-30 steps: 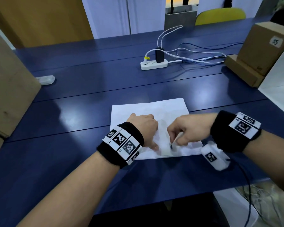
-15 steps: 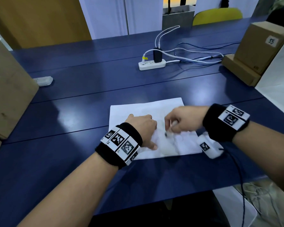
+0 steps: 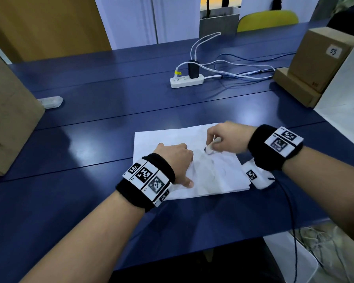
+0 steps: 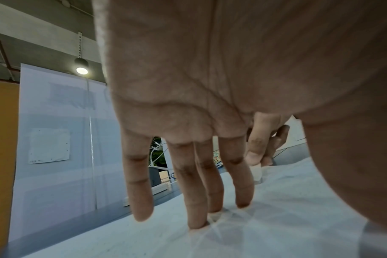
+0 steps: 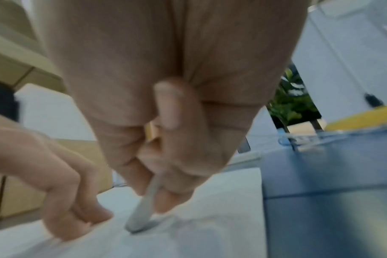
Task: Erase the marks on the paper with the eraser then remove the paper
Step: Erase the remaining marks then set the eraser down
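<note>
Paper [image 3: 168, 137] lies flat on the blue table [image 3: 70, 201], in the middle of the frame. Left hand [image 3: 175, 158] presses straight fingers [image 4: 194, 200] down on it. Right hand [image 3: 225, 137] pinches a small white eraser [image 3: 209, 149], whose tip touches the paper just beside the left hand.

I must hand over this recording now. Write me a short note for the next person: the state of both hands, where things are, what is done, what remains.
Left hand: open, fingers straight, pressing the paper flat on the blue table.
Right hand: pinches the eraser, its tip on the paper near the middle.
Done: erasing is under way; faint grey marks show on the sheet's near part.
Left: finish erasing those marks, then remove the paper from the table.
</note>
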A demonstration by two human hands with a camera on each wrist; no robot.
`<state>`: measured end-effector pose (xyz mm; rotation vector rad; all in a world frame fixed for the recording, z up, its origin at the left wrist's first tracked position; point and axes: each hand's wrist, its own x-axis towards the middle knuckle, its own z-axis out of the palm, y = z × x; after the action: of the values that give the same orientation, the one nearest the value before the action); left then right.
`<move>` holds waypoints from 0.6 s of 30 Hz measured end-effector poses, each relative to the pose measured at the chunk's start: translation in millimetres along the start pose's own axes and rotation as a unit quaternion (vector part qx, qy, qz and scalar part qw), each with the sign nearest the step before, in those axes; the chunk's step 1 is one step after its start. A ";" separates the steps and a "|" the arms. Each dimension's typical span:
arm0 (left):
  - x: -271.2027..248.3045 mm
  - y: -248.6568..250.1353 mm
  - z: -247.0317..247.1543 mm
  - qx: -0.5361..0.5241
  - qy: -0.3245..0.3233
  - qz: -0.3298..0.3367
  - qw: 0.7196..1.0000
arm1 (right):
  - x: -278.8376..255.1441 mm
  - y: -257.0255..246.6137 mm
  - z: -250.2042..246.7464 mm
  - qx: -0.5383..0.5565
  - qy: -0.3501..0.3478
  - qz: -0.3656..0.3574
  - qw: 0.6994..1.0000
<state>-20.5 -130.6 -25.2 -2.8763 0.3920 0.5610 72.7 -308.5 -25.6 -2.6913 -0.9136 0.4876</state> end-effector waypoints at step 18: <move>-0.4 -0.1 2.8 -0.010 0.001 0.000 1.000 | -28.5 -24.5 8.9 0.038 -0.238 -0.054 0.969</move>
<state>-21.8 -129.8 -27.6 -2.8960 0.3885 0.5648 34.7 -306.3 -18.7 -2.4773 -1.1225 1.1504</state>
